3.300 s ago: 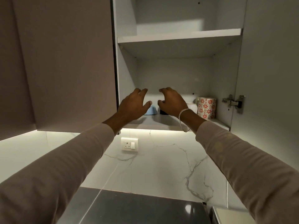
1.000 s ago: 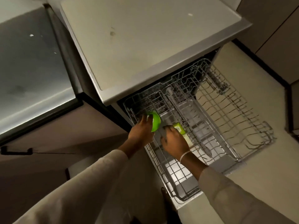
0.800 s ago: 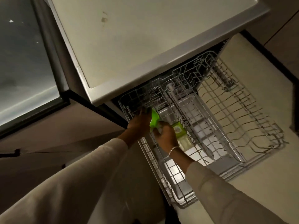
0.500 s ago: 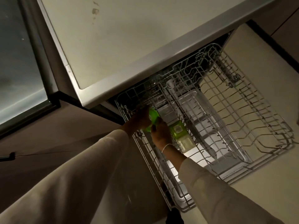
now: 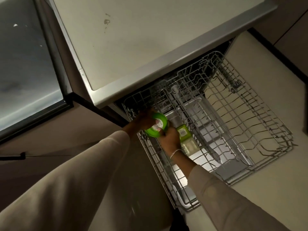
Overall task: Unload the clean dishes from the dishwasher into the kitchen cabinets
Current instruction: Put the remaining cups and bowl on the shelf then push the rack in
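Note:
The dishwasher's wire rack [image 5: 250,124] is pulled out under the pale counter edge. At its near left corner both hands meet on a round green container [image 5: 156,125] with a white label. My left hand [image 5: 141,121] grips it from the left and behind. My right hand [image 5: 169,139], a bracelet at its wrist, holds its lower right edge. Just right of that hand a rectangular box with a green lid [image 5: 186,138] lies in the rack. The fingers under the container are hidden.
A pale countertop [image 5: 141,39] overhangs the rack's back. A dark glass cooktop [image 5: 23,72] lies at the left. Beige cabinet fronts [image 5: 50,139] stand below it, and beige floor [image 5: 266,189] surrounds the rack. The rack's right half holds only bare tines.
The view came down from the upper cabinet to the dishwasher. Over the last second both hands closed on the green container and tipped it up so its labelled face shows.

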